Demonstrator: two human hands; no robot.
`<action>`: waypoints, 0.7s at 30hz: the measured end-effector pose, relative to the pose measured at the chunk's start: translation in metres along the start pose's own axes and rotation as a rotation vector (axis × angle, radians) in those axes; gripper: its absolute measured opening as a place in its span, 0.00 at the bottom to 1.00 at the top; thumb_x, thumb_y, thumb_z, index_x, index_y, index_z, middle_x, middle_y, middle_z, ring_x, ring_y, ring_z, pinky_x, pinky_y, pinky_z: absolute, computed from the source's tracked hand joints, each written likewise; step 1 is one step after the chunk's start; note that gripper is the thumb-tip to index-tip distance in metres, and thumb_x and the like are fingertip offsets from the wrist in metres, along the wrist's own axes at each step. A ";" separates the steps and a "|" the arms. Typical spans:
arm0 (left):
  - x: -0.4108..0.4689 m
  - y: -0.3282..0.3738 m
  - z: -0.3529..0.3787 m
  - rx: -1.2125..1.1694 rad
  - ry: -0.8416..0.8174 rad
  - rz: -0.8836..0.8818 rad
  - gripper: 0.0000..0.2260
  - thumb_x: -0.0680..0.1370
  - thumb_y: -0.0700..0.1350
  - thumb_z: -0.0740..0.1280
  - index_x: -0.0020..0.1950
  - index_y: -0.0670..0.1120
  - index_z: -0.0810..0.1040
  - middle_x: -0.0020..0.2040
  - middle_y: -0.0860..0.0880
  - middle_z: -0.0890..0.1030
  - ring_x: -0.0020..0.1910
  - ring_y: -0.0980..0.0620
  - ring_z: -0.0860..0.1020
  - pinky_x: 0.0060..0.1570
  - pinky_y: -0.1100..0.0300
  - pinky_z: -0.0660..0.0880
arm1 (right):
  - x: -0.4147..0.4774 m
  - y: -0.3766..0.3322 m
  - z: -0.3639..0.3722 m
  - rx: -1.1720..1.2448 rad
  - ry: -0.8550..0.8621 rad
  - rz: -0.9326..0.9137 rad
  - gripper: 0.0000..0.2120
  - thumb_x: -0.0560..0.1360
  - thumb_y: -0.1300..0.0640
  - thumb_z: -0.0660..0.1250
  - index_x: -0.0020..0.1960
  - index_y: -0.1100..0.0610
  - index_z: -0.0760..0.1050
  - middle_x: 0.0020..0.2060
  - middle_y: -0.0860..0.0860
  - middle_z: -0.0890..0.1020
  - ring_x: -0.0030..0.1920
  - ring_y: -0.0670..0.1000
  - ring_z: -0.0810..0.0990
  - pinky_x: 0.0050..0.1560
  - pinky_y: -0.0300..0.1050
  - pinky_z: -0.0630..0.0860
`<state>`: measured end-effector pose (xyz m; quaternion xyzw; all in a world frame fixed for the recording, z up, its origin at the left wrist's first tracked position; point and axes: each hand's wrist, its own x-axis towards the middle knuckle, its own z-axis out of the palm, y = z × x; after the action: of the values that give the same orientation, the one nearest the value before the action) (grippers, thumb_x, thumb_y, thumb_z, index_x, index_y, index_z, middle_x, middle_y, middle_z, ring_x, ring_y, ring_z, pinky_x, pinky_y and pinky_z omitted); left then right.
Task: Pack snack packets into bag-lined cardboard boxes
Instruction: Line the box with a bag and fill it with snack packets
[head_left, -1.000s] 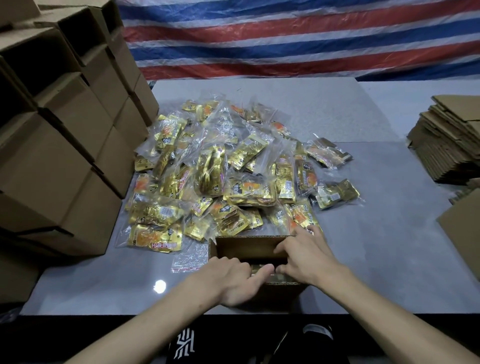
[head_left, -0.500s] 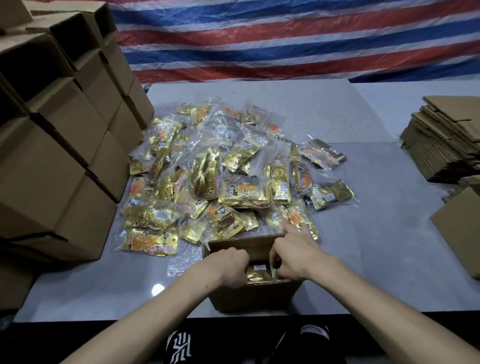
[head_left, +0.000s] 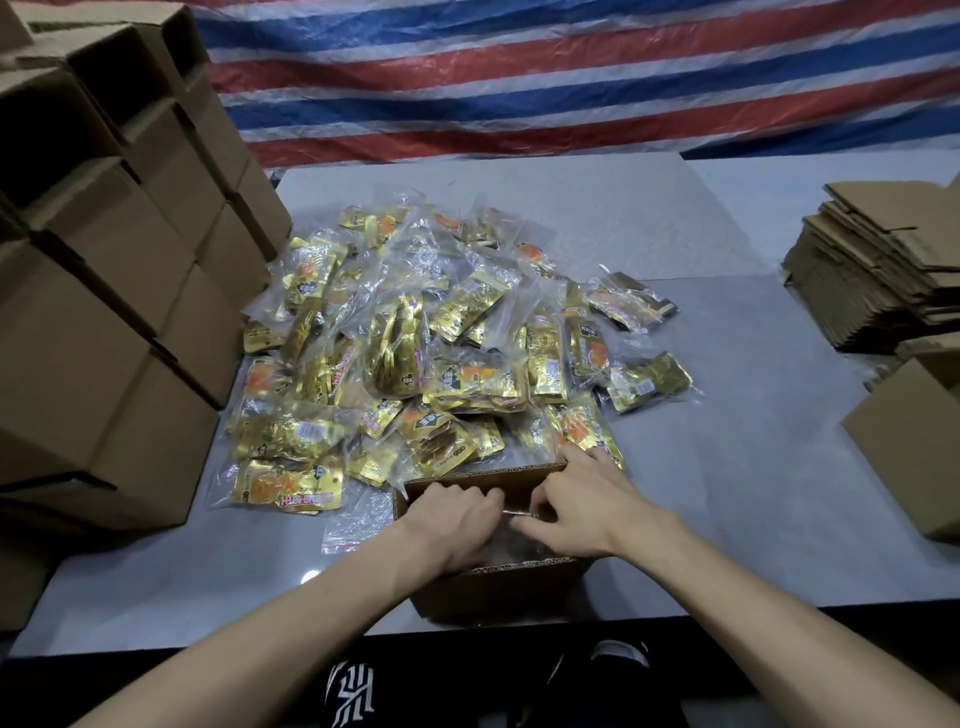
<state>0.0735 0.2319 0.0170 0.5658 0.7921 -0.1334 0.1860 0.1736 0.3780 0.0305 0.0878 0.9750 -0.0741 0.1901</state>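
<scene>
A small open cardboard box (head_left: 498, 592) stands at the table's near edge. Both my hands reach into it. My left hand (head_left: 452, 525) and my right hand (head_left: 587, 509) each pinch an end of a clear plastic bag's thin top edge (head_left: 517, 513), stretched between them over the box opening. The hands and glare hide what lies under the bag. Just behind the box spreads a big pile of gold snack packets (head_left: 452, 358) in clear wrappers.
Stacked assembled cardboard boxes (head_left: 104, 322) wall off the left side. A pile of flat cardboard blanks (head_left: 883, 275) and one assembled box (head_left: 914, 447) sit at the right. An empty clear bag (head_left: 356, 525) lies left of the open box.
My hands sank deeper into the box and drew together. The gold packet seen inside half a second ago is now covered, and a bag edge is stretched between my fingers.
</scene>
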 end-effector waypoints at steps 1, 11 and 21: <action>-0.003 -0.002 0.000 0.016 0.055 0.002 0.16 0.82 0.49 0.61 0.65 0.41 0.67 0.58 0.41 0.80 0.55 0.37 0.80 0.43 0.50 0.67 | 0.000 0.001 0.000 0.008 -0.007 -0.001 0.31 0.73 0.24 0.53 0.47 0.47 0.83 0.36 0.45 0.76 0.60 0.52 0.67 0.62 0.55 0.62; -0.018 -0.019 0.002 -0.157 0.094 0.056 0.15 0.82 0.59 0.55 0.50 0.47 0.62 0.38 0.52 0.74 0.34 0.49 0.72 0.41 0.52 0.63 | 0.005 -0.003 -0.003 0.107 0.090 0.010 0.08 0.70 0.51 0.69 0.35 0.48 0.71 0.38 0.42 0.77 0.54 0.47 0.69 0.57 0.46 0.63; -0.005 -0.031 0.000 0.059 0.070 -0.072 0.14 0.77 0.49 0.68 0.59 0.45 0.75 0.56 0.43 0.82 0.54 0.40 0.81 0.43 0.52 0.69 | 0.006 0.009 0.001 0.219 0.129 0.020 0.05 0.73 0.45 0.70 0.47 0.43 0.77 0.43 0.43 0.72 0.52 0.47 0.67 0.57 0.47 0.66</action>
<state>0.0455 0.2181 0.0194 0.5465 0.8137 -0.1436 0.1365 0.1703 0.3871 0.0265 0.1222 0.9703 -0.1726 0.1172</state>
